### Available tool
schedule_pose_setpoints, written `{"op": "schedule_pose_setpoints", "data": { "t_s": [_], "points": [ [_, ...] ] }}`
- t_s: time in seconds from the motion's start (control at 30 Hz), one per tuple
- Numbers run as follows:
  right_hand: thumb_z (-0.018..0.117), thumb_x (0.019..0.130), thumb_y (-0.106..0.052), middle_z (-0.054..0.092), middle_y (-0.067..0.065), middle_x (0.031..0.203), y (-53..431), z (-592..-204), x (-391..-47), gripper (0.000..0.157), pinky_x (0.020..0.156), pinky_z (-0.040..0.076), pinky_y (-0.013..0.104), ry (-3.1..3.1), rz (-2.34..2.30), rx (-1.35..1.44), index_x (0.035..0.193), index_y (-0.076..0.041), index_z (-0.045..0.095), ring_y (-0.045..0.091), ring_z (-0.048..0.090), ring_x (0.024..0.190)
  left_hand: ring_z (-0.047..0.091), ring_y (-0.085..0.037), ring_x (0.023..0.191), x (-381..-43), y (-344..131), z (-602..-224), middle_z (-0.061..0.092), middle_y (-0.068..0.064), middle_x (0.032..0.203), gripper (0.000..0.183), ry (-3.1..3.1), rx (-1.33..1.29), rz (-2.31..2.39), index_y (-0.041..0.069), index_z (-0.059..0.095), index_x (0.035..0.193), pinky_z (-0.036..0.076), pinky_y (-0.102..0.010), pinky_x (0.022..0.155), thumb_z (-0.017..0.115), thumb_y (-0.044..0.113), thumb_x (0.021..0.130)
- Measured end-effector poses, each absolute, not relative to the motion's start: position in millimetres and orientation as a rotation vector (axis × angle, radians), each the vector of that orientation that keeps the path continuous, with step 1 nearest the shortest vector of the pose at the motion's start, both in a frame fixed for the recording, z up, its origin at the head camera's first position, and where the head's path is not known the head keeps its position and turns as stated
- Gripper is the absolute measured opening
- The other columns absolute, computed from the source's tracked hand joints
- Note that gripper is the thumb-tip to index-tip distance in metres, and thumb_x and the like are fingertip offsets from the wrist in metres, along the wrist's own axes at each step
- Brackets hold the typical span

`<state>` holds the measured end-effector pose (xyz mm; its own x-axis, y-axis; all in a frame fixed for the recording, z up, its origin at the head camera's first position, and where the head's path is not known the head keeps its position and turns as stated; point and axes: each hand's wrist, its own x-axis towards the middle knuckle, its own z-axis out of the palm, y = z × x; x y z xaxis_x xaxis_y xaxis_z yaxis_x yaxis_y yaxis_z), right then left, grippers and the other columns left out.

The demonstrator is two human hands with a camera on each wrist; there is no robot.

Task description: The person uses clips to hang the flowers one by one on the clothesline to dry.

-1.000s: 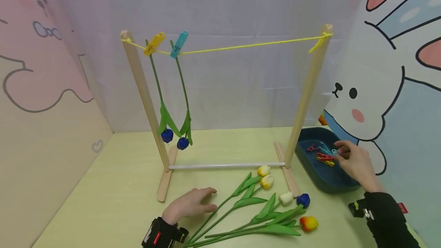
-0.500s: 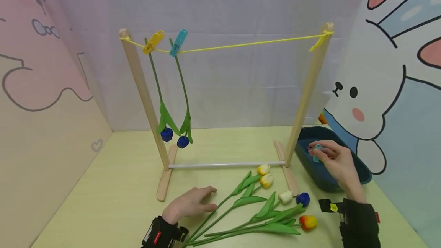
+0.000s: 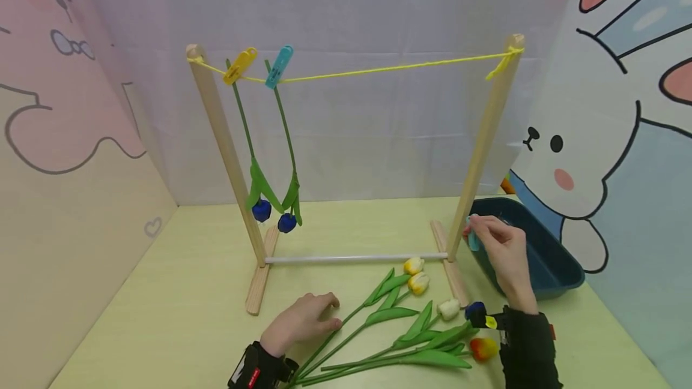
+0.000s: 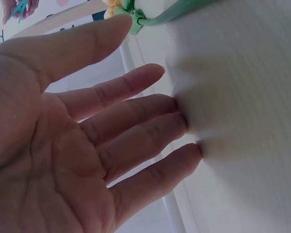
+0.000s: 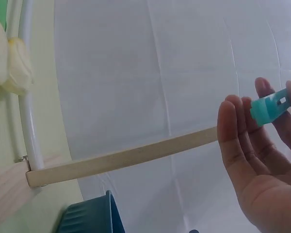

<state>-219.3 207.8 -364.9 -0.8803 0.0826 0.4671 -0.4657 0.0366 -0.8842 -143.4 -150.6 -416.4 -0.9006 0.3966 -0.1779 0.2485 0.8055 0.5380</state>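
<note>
Holding teal clothespin pinched between thumb and fingers of right hand, up off the counter. In head view, showing just beside right post, against left rim of dark-blue basin; can't call the depth gap. Running near-vertical along its long axis there, tilted only slightly, with lower end free and aimed down. In right-wrist view, lying on a slant: holed handle end under thumb, thick biting end pointing out past the grip to lower left of that view. Leaving left hand palm-down, holding nothing, with fingers and thumb apart, fingertips down on counter, thumb just beside the nearest stem. Lying to its right on counter: two white-yellow tulips, white tulip, red-yellow tulip and loose blue tulip, the last partly hidden by right wrist gear. Pointing stems back to near edge, heads right, the white-yellow pair angled more to the far side. Up on yellow line, near left post: yellow clothespin and light-blue clothespin, both with tops leaning right. Hanging from those, head-down: two hung blue tulips, stems up.
</note>
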Motion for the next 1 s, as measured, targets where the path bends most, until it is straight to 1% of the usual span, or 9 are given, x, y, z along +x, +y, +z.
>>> {"op": "schedule_pose_setpoints", "data": {
  "t_s": [0.1,0.17,0.27,0.43,0.53,0.6,0.73,0.87,1.0],
  "points": [
    [0.058,0.099,0.002,0.072,-0.005,0.080,204.6,-365.4,-218.5,0.020,0.073,0.055,0.015,-1.870,1.944,0.449,0.091,0.017,0.068,0.010,0.067,0.076,0.061,-0.025,0.086,-141.8,-146.4,-417.6,0.070,-0.010,0.094,0.025,2.761,0.502,0.725,0.006,0.067,0.107,0.049,-0.039,0.073,0.072,0.026,0.093],
    [0.058,0.098,0.004,0.074,-0.003,0.082,203.2,-365.6,-217.4,0.016,0.074,0.056,0.015,-1.833,1.964,0.498,0.096,0.017,0.068,0.011,0.068,0.078,0.058,-0.019,0.077,-140.1,-143.0,-419.1,0.068,-0.006,0.086,0.019,2.808,0.513,0.700,0.007,0.068,0.101,0.045,-0.032,0.065,0.072,0.024,0.093],
    [0.059,0.096,0.007,0.076,-0.001,0.086,202.9,-364.5,-215.6,0.013,0.076,0.057,0.015,-1.785,1.998,0.530,0.104,0.017,0.065,0.010,0.070,0.079,0.054,-0.014,0.069,-137.6,-136.6,-422.6,0.064,-0.001,0.079,0.013,2.888,0.525,0.658,0.010,0.066,0.091,0.041,-0.027,0.059,0.073,0.021,0.092],
    [0.059,0.096,0.009,0.074,-0.002,0.086,203.4,-362.7,-215.4,0.028,0.080,0.058,0.017,-1.715,2.078,0.505,0.123,0.015,0.059,0.010,0.074,0.084,0.053,-0.015,0.064,-134.8,-129.7,-426.4,0.059,0.002,0.072,0.015,2.996,0.543,0.585,0.013,0.064,0.081,0.038,-0.026,0.054,0.076,0.016,0.088],
    [0.056,0.098,0.007,0.072,-0.002,0.086,205.1,-362.2,-215.0,0.033,0.085,0.058,0.018,-1.700,2.129,0.526,0.130,0.014,0.056,0.010,0.074,0.087,0.053,-0.016,0.063,-134.0,-128.3,-426.2,0.059,0.001,0.071,0.017,3.019,0.537,0.561,0.013,0.064,0.077,0.038,-0.027,0.053,0.078,0.015,0.087],
    [0.055,0.099,0.005,0.074,-0.002,0.088,205.8,-361.9,-213.9,0.031,0.087,0.058,0.019,-1.698,2.154,0.525,0.129,0.014,0.058,0.010,0.074,0.087,0.053,-0.016,0.061,-133.8,-128.2,-425.5,0.059,0.001,0.071,0.017,3.017,0.541,0.558,0.013,0.065,0.075,0.038,-0.027,0.052,0.078,0.014,0.086],
    [0.053,0.101,0.003,0.077,0.002,0.096,206.0,-360.7,-212.4,0.030,0.091,0.057,0.019,-1.686,2.201,0.528,0.127,0.017,0.058,0.012,0.074,0.089,0.051,-0.014,0.058,-133.6,-128.7,-424.2,0.059,0.001,0.071,0.019,2.996,0.570,0.553,0.014,0.065,0.071,0.038,-0.025,0.049,0.078,0.013,0.084],
    [0.053,0.101,0.003,0.077,0.003,0.098,205.8,-359.5,-212.8,0.032,0.091,0.058,0.020,-1.676,2.235,0.508,0.127,0.021,0.055,0.013,0.074,0.090,0.049,-0.012,0.056,-133.6,-128.8,-424.0,0.059,0.000,0.072,0.020,2.987,0.600,0.534,0.013,0.065,0.068,0.037,-0.024,0.048,0.077,0.008,0.083],
    [0.053,0.101,0.003,0.077,0.003,0.097,207.4,-359.0,-213.3,0.033,0.091,0.058,0.020,-1.681,2.233,0.499,0.127,0.022,0.053,0.013,0.074,0.091,0.051,-0.013,0.056,-135.0,-129.3,-423.4,0.060,-0.001,0.073,0.020,2.980,0.607,0.514,0.012,0.066,0.068,0.039,-0.024,0.048,0.075,0.005,0.084]
  ]
}}
